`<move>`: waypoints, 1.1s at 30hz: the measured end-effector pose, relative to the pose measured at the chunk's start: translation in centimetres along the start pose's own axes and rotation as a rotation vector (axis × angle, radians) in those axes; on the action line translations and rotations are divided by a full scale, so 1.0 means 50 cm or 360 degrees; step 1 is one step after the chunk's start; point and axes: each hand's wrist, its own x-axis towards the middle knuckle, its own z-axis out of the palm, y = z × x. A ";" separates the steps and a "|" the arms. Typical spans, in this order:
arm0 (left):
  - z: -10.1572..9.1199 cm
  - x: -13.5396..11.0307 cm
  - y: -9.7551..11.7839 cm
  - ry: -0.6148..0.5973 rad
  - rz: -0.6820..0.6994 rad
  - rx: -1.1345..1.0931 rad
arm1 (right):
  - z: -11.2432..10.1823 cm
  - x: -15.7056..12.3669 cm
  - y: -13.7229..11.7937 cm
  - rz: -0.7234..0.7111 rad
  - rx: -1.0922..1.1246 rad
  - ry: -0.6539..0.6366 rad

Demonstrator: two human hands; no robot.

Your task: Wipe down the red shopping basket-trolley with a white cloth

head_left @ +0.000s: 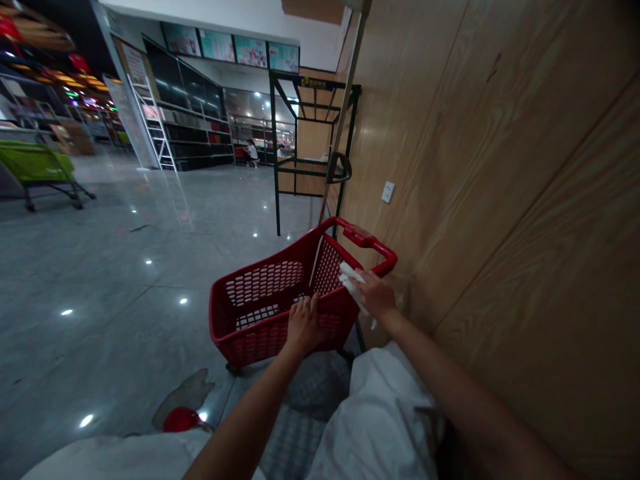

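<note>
"Beside the wood-panelled wall (500, 200), on the grey floor (125, 267): main item?"

"Red shopping cart (270, 337), upright, just in front of the white garment (380, 407) over the knees. Mesh sides. Handle (360, 235) at the end nearest the wall."

"Left hand (305, 325): condition?"

"Laid on the near rim of the cart, fingers bent over the edge towards the inside. Firmness of hold: cannot tell."

"Right hand (376, 295)?"

"Pinching a crumpled white cloth (351, 277) between thumb and fingers, at the rim below the handle. Cloth pressed to the rim or just above: cannot tell."

"Close by?"

"On the wall, past the handle: white socket (388, 192). Behind the cart: dark metal frame (275, 153), with a long pole (351, 70) beside the wall. On the floor at lower left: red object (181, 419), partly hidden, kind unclear."

"Further off?"

"At far left: green cart (37, 163), blurred. Across the floor: silver ladder (153, 127) beside dark shelving (193, 133). Near the shelving: person (253, 152), low to the floor, too small for detail. Overhead: row of screens (219, 45)."
</note>
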 end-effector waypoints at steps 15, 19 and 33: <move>-0.008 -0.001 -0.094 -0.0083 0.0028 -0.0002 | 0.014 0.021 -0.112 -0.0373 0.0083 0.0091; -0.019 -0.002 -0.152 -0.0084 0.0098 -0.0019 | -0.010 0.032 -0.089 -0.0402 0.0026 0.0059; -0.066 0.021 -0.191 0.0353 -0.0239 -0.0136 | -0.085 0.085 -0.049 0.0092 -0.0040 -0.0024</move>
